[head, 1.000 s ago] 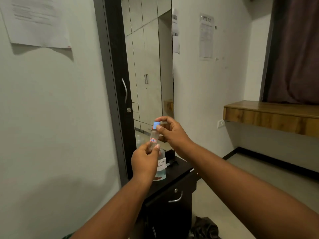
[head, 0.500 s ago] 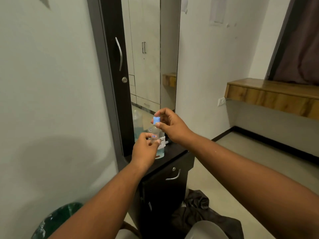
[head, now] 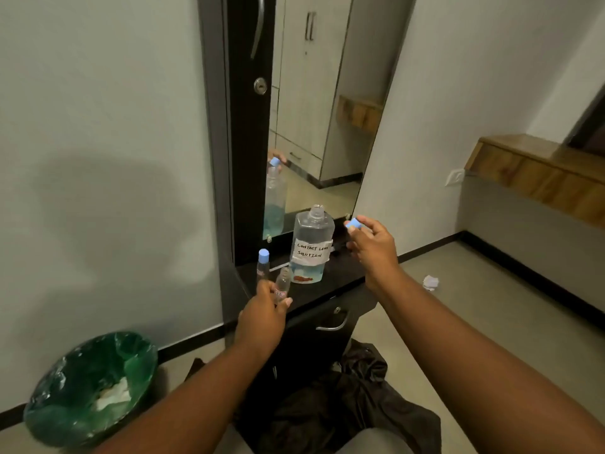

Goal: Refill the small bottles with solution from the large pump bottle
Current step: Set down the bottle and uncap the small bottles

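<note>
My left hand grips a small clear bottle with a red-edged label; its neck is uncapped. My right hand pinches that bottle's blue cap off to the right, above the black cabinet top. A large clear bottle labelled "contact lens solution" stands on the cabinet with an open neck and no pump on it, partly filled with bluish liquid. A second small bottle with a blue cap stands left of it, by the mirror frame.
A tall mirror in a black frame rises behind the cabinet, which has a drawer handle. A green-lined waste bin sits on the floor at left, dark cloth lies below, crumpled paper at right.
The cap has come off the small bottle: my right hand carried it away to the right. My left hand lowered the bottle toward the cabinet top. The view tilted downward.
</note>
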